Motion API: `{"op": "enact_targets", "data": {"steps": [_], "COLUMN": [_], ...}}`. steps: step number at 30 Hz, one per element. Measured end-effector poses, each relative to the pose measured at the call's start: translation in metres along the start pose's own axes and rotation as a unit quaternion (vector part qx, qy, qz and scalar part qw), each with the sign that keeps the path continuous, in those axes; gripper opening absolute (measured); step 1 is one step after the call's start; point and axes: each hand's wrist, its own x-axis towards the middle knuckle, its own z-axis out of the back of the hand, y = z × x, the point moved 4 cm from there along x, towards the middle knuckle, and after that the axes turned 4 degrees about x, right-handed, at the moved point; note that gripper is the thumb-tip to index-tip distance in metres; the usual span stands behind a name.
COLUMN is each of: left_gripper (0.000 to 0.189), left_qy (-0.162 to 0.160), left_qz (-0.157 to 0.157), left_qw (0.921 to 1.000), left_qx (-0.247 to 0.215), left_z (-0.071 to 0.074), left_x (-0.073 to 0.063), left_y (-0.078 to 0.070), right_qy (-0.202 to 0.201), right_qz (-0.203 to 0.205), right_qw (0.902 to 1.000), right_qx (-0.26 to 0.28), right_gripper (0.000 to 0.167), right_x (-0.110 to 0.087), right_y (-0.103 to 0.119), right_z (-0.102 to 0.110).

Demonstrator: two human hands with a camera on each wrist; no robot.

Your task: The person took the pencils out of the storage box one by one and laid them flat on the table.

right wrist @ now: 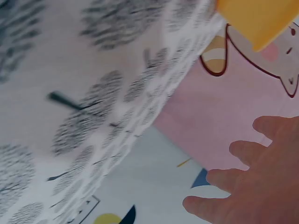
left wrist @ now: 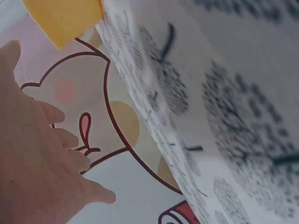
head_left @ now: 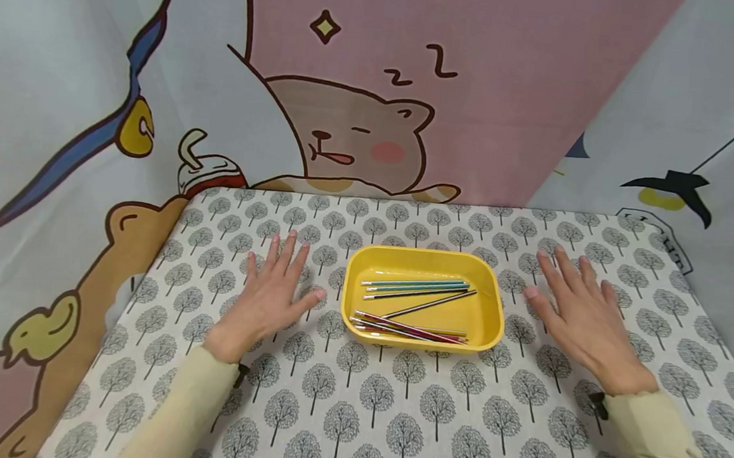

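Observation:
A yellow plastic tray (head_left: 426,261) stands on the table between my two hands. Inside it lie several pencils: a teal group (head_left: 414,286) toward the back, a dark pencil (head_left: 431,304) set slantwise across the middle, and a dark red group (head_left: 407,327) along the front. My left hand (head_left: 268,300) is spread flat, palm down, to the left of the tray, with its thumb toward the tray's side. On the other side my right hand (head_left: 582,321) is spread the same way, fingers pointing away from me. Neither hand holds anything.
A white cloth with grey trees (head_left: 380,395) covers the table. Behind its far edge hangs a curtain (head_left: 515,75) printed with a sleeping bear, and more printed fabric (head_left: 42,160) runs along the left side.

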Motion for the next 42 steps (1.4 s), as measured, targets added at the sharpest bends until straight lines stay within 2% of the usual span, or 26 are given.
{"op": "enact_targets", "data": {"steps": [8, 21, 26, 34, 42], "left_gripper": [0.093, 0.091, 0.09, 0.088, 0.087], "left_qy": [0.003, 0.029, 0.045, 0.059, 0.063], "left_qz": [-0.036, -0.112, -0.117, -0.116, -0.121], "left_qw": [0.9992, 0.9926, 0.9919, 0.9914, 0.9906], "left_qx": [-0.017, -0.036, -0.021, -0.014, -0.008], "left_z": [0.002, -0.011, -0.016, -0.017, -0.017], "left_x": [0.003, 0.004, 0.006, 0.008, 0.009], "left_y": [-0.021, -0.049, -0.052, -0.052, -0.052], "right_qy": [-0.005, 0.009, 0.019, 0.065, 0.084], "right_qz": [0.036, 0.119, 0.148, 0.181, 0.228], "right_qw": [0.9992, 0.9923, 0.9886, 0.9811, 0.9695], "right_qx": [0.018, 0.032, 0.02, 0.021, 0.036], "right_gripper": [0.069, 0.071, 0.07, 0.071, 0.071], "right_x": [0.005, 0.021, 0.03, 0.044, 0.064], "right_y": [0.034, 0.097, 0.114, 0.138, 0.156], "right_z": [0.01, 0.013, 0.009, 0.001, -0.004]}}
